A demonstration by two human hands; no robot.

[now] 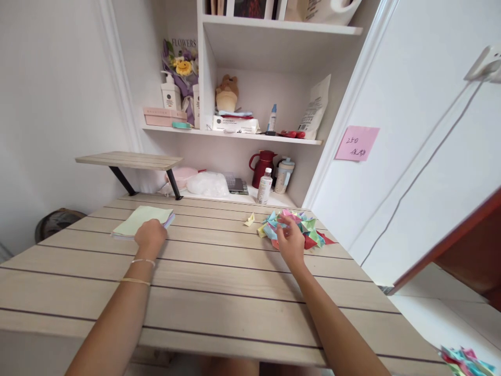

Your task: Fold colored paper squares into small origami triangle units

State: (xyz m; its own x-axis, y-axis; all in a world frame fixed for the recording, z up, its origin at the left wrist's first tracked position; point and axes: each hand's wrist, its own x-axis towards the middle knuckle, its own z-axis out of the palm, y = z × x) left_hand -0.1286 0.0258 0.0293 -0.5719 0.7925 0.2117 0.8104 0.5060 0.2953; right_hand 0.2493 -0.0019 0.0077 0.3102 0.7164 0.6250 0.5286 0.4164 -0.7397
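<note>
My left hand (151, 235) is closed at the near right corner of a stack of paper sheets (143, 219), pale green on top with lilac showing at the edge. Its fingertips are hidden behind the hand. On the right, my right hand (290, 241) is at the near side of a pile of folded paper pieces (309, 225) in blue, red, green, pink and yellow. Its fingers are bent and apart, and I see nothing held between them. A single pale yellow folded paper boat (249, 219) lies left of the pile.
A bottle (264, 187), a dark red jug (263, 168) and a light tumbler (284, 175) stand at the table's back. A small raised shelf (129, 161) is at the back left. More folded paper (465, 361) lies below the table, lower right.
</note>
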